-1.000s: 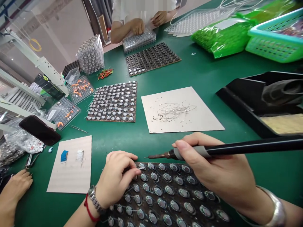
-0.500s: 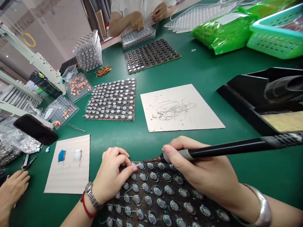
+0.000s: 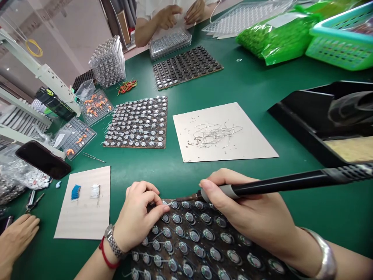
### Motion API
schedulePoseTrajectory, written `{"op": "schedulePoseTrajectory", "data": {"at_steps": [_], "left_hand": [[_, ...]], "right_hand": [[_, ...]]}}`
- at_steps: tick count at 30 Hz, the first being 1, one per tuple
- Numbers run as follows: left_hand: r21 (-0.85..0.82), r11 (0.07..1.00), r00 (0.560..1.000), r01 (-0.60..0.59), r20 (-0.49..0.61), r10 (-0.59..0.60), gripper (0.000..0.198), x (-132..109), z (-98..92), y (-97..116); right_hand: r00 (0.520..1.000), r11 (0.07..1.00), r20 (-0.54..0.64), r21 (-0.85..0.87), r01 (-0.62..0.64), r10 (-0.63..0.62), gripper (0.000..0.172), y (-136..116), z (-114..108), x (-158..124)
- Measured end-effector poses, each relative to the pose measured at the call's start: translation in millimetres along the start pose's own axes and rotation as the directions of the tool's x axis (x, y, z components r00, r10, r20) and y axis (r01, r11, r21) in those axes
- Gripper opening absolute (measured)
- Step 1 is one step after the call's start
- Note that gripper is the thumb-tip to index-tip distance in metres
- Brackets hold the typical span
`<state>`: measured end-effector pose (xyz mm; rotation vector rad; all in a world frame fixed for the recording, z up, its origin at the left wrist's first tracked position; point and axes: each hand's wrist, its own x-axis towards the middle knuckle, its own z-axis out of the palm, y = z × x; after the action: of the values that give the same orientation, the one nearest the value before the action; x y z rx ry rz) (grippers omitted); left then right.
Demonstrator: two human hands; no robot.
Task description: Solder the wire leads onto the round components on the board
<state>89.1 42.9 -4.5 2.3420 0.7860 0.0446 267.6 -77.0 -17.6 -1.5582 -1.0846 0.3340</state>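
In front of me lies a dark board (image 3: 198, 223) carrying rows of small round metal parts, some with thin wires attached. My right hand (image 3: 253, 210) grips a black soldering iron (image 3: 279, 183) with a grey collar, pointing left. The iron's tip is at a round part (image 3: 175, 205) in the board's top row; whether they touch is hard to tell. At the same corner, my left hand (image 3: 140, 217) pinches a thin pale wire (image 3: 170, 203) between thumb and fingers. Its far end is hidden by the fingers.
White card with loose wires (image 3: 215, 134) lies ahead; another card (image 3: 84, 217) bears blue and white wire bundles. The black iron stand (image 3: 305, 124) is at right. A second filled board (image 3: 136, 122) sits beyond. Other people's hands (image 3: 20, 237) appear at left and at the back (image 3: 167, 17).
Both my hands and the soldering iron stay practically still. The person's hand at left has shifted slightly, and the person opposite has lifted a hand from the clear trays.
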Motion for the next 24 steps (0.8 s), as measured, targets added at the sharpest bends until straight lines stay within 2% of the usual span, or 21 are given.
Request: {"op": "schedulePoseTrajectory", "data": {"at_steps": [8, 17, 24], "left_hand": [[0.006, 1.0, 1.0, 0.001, 0.003, -0.001, 0.017, 1.2, -1.0, 1.1], [0.011, 1.0, 1.0, -0.002, -0.001, 0.002, 0.017, 1.0, 0.1, 0.6], [0.022, 0.999, 0.999, -0.025, -0.023, 0.025, 0.017, -0.6, 1.2, -0.9]], "right_hand": [[0.999, 1.0, -0.017, 0.007, 0.03, -0.03, 0.027, 0.7, -1.8, -2.2], [0.999, 0.999, -0.007, -0.034, 0.039, -0.04, 0.035, -0.1, 0.1, -1.1], [0.998, 0.997, -0.002, -0.035, 0.066, -0.066, 0.031, 2.1, 0.1, -2.5]]}}
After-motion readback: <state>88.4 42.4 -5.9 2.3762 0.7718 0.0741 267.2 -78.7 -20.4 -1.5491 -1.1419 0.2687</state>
